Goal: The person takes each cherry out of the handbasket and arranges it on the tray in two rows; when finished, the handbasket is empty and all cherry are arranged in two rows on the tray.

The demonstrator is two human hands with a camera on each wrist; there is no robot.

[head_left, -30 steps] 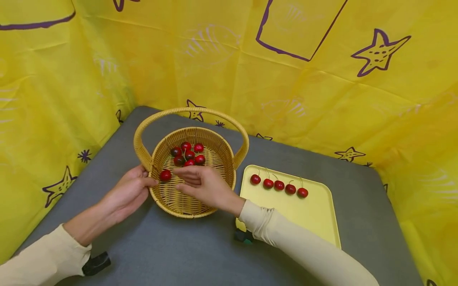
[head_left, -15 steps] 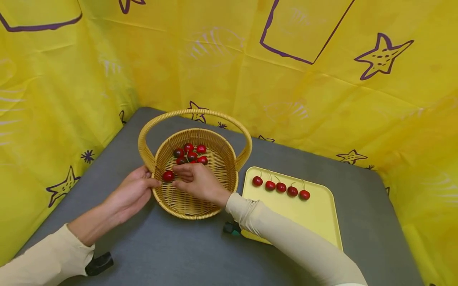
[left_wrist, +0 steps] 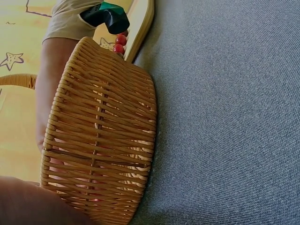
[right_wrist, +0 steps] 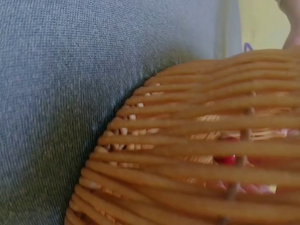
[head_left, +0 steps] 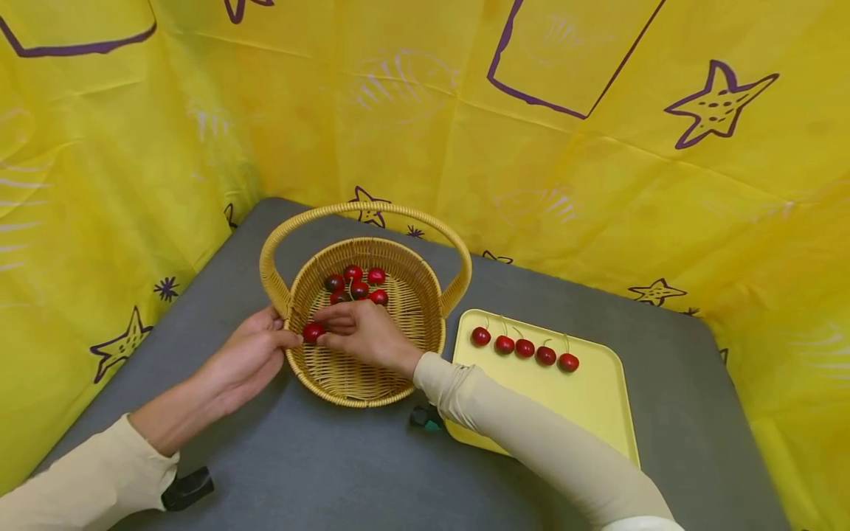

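Cherry [head_left: 312, 332] pinched in the right hand [head_left: 361, 335] at the wicker basket's [head_left: 352, 383] left inner wall.
The left hand [head_left: 249, 358] grips the rim outside, thumb over the edge. More cherries [head_left: 355, 284] cluster toward the far wall; the yellow tray [head_left: 584, 413] lies just right, with bare grey table [head_left: 319, 472] in front.

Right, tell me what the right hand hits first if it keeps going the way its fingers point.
The right hand points left across the basket. Its fingertips already meet the lone cherry; beyond that come the basket's left wall and the left hand, though depth is hard to judge.
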